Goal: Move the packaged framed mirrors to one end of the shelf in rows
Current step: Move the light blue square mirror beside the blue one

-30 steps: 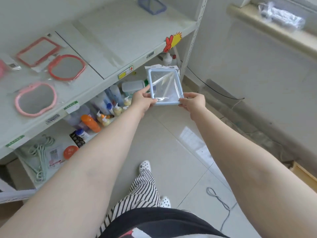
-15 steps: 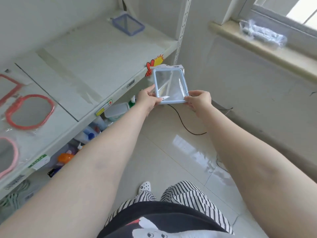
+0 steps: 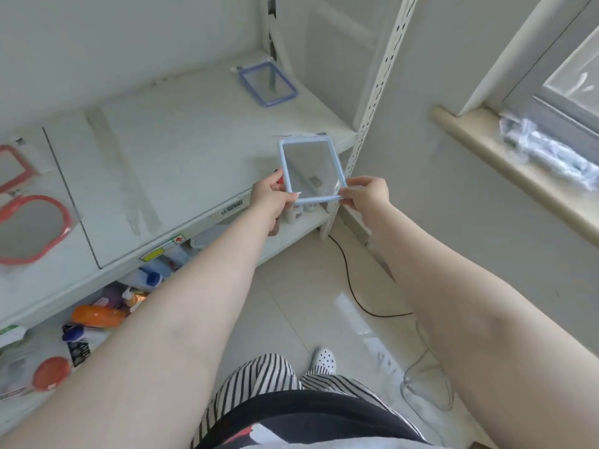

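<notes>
two red-framed mirrors at the left end of the shelf (image 3: 181, 150) are cut off by the picture's left edge: a squarish one (image 3: 14, 168) behind and a rounded one (image 3: 32, 228) in front, so their full outlines cannot be seen. goods on the lower shelf (image 3: 107, 315) are partly hidden behind the left forearm and too jumbled to name.

both hands pinch the near short edge of a light blue framed mirror (image 3: 310, 170) in clear packaging. the left hand (image 3: 270, 197) has thumb and fingers closed on its near left corner, the right hand (image 3: 368, 194) closed on its near right corner. the mirror is held in the air over the shelf's front right corner, tilted, its long axis running away from the person toward the shelf's back.

a darker blue framed mirror (image 3: 268, 83) lies flat at the shelf's back right corner, well apart from the held one.
</notes>
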A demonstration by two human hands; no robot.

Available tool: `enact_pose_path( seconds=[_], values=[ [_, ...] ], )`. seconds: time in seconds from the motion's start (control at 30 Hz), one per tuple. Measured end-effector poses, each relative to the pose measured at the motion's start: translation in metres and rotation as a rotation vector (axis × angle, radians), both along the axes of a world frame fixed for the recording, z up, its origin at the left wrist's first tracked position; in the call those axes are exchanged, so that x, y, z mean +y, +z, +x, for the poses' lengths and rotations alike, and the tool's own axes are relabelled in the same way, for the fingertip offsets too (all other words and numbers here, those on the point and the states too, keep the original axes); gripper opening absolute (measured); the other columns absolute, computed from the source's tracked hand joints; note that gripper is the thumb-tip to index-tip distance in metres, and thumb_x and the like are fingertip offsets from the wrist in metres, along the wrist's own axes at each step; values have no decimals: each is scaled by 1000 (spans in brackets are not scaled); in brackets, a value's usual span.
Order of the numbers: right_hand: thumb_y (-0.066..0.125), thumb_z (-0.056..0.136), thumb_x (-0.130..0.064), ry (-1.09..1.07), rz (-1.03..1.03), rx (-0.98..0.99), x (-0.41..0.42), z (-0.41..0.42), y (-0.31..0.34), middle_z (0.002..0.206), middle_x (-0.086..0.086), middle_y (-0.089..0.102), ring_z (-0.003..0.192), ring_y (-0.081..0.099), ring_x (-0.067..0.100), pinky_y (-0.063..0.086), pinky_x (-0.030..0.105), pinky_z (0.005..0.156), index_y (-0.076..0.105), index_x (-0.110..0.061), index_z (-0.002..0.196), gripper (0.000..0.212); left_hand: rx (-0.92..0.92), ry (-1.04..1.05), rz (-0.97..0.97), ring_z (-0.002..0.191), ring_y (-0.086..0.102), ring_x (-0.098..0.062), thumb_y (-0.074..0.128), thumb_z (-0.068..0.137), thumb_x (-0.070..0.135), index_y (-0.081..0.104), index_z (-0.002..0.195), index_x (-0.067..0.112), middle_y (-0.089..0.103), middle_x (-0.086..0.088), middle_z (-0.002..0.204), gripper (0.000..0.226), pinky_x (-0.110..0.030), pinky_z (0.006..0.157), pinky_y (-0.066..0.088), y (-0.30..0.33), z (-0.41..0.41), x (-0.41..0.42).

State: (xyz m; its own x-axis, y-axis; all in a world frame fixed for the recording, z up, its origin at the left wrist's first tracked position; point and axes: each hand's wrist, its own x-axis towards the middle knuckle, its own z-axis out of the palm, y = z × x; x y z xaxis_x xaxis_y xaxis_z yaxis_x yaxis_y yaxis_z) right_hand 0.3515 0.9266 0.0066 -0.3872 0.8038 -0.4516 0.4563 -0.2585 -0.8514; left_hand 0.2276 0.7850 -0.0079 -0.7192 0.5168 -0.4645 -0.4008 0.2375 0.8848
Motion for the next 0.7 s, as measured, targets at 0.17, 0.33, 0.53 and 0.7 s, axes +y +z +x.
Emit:
enact_pose_path(
  seconds=[0.17,0.33,0.53,0.7],
  values=[
    [71,79,1,127,-11,8,27,-38,-3,81,10,68,64,69,22,60,31,71,66,-5,108,30,28,104,-21,94,65,-20,66,78,-11,43,142,22,66,-5,112,75,-27,81,56,2,-20,15],
    [71,78,-1,195,11,6,50,-86,-9,77,9,70,67,70,24,56,30,64,68,-7,109,32,24,173,11,92,62,-21,65,78,-15,40,144,16,59,-10,108,77,-16,66,55,0,-56,32],
    [70,79,-4,230,21,15,80,-153,-9,63,7,64,58,60,22,41,29,53,69,-10,109,31,21,207,19,90,56,-22,64,78,-16,40,144,12,53,-12,102,76,-20,73,53,-4,-117,62],
    [70,81,-4,247,51,35,99,-200,-11,67,2,62,53,58,13,43,18,48,68,-8,110,29,14,235,-4,91,55,-23,63,78,-17,40,144,11,52,-9,94,75,-15,67,52,-6,-161,79]
  ],
)
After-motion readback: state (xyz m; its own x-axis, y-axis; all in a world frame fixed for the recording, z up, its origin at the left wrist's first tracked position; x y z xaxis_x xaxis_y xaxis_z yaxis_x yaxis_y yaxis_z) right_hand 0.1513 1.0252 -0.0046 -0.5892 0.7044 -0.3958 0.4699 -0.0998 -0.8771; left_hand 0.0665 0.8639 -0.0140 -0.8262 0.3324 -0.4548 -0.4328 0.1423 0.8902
